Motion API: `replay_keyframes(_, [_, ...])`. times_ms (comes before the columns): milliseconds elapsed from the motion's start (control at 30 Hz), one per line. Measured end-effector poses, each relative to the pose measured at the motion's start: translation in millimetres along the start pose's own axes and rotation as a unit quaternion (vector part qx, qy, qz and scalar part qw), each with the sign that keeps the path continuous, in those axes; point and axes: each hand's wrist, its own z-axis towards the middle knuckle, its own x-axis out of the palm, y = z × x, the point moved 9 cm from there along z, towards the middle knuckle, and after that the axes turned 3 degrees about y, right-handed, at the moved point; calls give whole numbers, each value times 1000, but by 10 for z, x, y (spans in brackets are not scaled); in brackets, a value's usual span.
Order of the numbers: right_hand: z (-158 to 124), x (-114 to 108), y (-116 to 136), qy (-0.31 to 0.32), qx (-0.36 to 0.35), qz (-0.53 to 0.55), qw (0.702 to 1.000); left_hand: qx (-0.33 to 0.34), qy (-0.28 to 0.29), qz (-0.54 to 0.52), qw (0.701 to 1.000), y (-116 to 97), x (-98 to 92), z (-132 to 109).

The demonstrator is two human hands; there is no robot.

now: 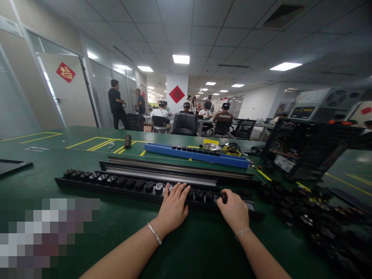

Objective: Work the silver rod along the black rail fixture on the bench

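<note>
A long black channel [101, 194] lies across the green table in front of me. Along it sits a row of small black socket-like modules [130, 182], some with shiny faces. My left hand [174, 207] rests over the row with its fingers stretched out, touching the modules beneath. Near the channel's right end my right hand [235, 209] is closed, thumb and fingers pinching one black module [223, 198]. The fingers partly hide that module and its neighbours.
Behind the channel lie long dark metal strips [174, 167] and a blue channel [165, 152] holding more modules. Heaped loose black modules [325, 221] spread to the right, below an open computer case [302, 147]. A small module stack [128, 141] stands farther back. People sit beyond.
</note>
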Motion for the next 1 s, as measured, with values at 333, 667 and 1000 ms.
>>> replay_keyframes(333, [8, -3, -54, -23, -8, -12, 1000, -4, 1, 3, 1000, 5, 9, -4])
replay_keyframes(667, [-2, -44, -108, -32, 1, -18, 999, -3, -1, 4, 1000, 6, 8, -3])
replay_keyframes(1000, [9, -27, -157, -23, 15, -15, 1000, 0, 0, 8, 1000, 7, 7, -1])
